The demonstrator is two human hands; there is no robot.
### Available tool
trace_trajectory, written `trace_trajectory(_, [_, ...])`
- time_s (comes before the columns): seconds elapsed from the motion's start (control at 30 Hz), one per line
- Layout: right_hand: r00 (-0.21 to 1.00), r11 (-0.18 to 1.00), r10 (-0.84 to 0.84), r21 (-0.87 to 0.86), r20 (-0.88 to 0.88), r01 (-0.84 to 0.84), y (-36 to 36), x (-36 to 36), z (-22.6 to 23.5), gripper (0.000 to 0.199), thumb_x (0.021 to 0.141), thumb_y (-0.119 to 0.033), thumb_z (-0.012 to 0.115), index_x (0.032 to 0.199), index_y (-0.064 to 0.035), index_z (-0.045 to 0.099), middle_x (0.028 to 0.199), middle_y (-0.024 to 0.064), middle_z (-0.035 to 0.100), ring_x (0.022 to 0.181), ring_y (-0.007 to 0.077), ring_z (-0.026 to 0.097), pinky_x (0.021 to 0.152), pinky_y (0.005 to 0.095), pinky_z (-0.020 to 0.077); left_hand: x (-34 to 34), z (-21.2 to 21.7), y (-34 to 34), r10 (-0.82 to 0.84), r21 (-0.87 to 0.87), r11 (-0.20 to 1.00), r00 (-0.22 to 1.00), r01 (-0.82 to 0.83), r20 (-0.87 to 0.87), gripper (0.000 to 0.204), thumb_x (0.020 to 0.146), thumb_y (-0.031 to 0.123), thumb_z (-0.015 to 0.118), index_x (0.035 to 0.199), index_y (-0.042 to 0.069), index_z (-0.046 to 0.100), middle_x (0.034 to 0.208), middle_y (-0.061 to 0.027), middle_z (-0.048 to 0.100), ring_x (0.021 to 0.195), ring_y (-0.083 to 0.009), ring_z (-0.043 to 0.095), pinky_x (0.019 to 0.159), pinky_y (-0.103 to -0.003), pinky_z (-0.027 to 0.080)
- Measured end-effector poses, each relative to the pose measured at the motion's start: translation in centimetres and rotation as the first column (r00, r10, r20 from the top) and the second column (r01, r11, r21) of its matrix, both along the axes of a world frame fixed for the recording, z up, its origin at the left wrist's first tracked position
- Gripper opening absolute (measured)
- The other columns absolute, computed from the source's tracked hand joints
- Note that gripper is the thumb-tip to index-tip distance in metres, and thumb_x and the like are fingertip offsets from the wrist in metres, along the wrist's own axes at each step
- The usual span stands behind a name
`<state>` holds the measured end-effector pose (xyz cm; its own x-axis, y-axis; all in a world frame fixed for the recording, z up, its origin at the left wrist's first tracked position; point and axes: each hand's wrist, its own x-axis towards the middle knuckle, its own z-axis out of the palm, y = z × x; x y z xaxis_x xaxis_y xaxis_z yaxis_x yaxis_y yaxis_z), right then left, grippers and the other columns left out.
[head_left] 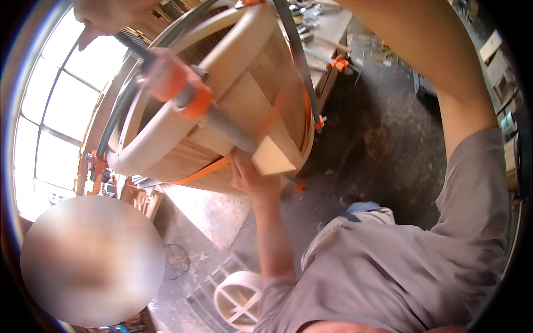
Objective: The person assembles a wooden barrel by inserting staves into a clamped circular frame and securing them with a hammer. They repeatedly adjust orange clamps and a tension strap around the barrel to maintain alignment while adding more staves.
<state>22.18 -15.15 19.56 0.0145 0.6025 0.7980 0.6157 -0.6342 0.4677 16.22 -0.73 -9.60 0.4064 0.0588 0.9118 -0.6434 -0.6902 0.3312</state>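
A large curved wooden piece (244, 94) with a pale rounded rim fills the upper middle, an orange strap (205, 169) running round its side. Across its front slants a bar clamp (230, 127) with orange fittings, smeared by motion. My left hand (252, 176) is closed on a pale wedge-shaped wooden block (275, 157), close under the clamp's bar. At the top left, my right hand (116, 15) is curled over the threaded end of the clamp. Its forearm passes out of view at the top, and part of the hand is cut off.
More clamps with orange ends (340, 64) surround the piece. A workbench (330, 33) with tools stands behind, and a bright window (61, 105) at left. On the floor below lies a pale round wooden frame (239, 283). A blurred disc (91, 261) covers the lower left.
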Motion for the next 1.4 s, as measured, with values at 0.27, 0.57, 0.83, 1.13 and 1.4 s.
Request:
trace_trajectory(0.27, [0.608,0.505,0.732,0.843,-0.307,-0.183,-12.0,-0.4,-16.9,0.019,0.093,-0.020,0.055,0.090,-0.0034,0.065,0.079,0.0072,0.064,0.072,0.0177,0.061,0.065,0.0297,0.0494,-0.9,-0.6,1.1,0.132,0.040,0.991,0.989,-0.130,-0.065,0.034,0.084,0.015,0.078,0.107,-0.005,0.061,0.083,-0.0152,0.067,0.067,-0.0279,0.067,0.064,-0.032,0.053])
trace_trajectory(0.57, [-0.688,-0.686,0.610,0.696,0.393,-0.211,-25.0,-10.3,-21.0,0.028,0.074,0.011,0.048,0.050,-0.0035,0.045,0.048,0.0144,0.050,0.041,0.0244,0.056,0.047,0.0471,0.0569,-3.7,-3.8,4.6,0.415,-0.112,0.890,0.886,-0.443,-0.204,0.040,0.092,0.009,0.067,0.126,-0.011,0.058,0.110,-0.0198,0.067,0.098,-0.0323,0.065,0.087,-0.037,0.051])
trace_trajectory(0.83, [-0.741,-0.762,0.475,0.643,0.474,-0.077,-33.7,-2.0,-19.6,0.029,0.074,0.010,0.050,0.048,-0.0015,0.043,0.048,0.0172,0.048,0.039,0.0258,0.052,0.051,0.0531,0.0586,-4.8,0.7,-4.7,0.727,0.090,0.647,0.576,-0.757,-0.374,0.043,0.092,0.011,0.070,0.130,-0.005,0.056,0.109,-0.0176,0.067,0.096,-0.0272,0.065,0.083,-0.037,0.052])
trace_trajectory(1.13, [-0.010,-0.224,0.971,0.926,0.238,0.304,-34.7,9.2,-31.8,0.033,0.099,-0.018,0.057,0.069,-0.0051,0.054,0.057,-0.0019,0.040,0.050,0.0113,0.038,0.059,0.0317,0.0492,-10.1,-7.3,-9.7,0.724,0.259,0.640,0.457,-0.723,-0.516,0.030,0.093,0.019,0.065,0.111,-0.006,0.061,0.092,-0.0152,0.068,0.076,-0.0245,0.063,0.071,-0.035,0.052])
trace_trajectory(1.4, [0.177,0.554,0.333,0.344,-0.926,0.758,-35.7,15.6,-49.5,0.024,0.087,-0.023,0.076,0.088,-0.0029,0.063,0.070,0.0083,0.064,0.064,0.0244,0.063,0.065,0.0367,0.0531,6.1,-17.7,-27.1,-0.048,-0.053,0.998,0.235,-0.015,-0.971,0.052,0.081,0.003,0.060,0.133,0.004,0.054,0.124,-0.0246,0.062,0.115,-0.0423,0.059,0.097,-0.047,0.049])
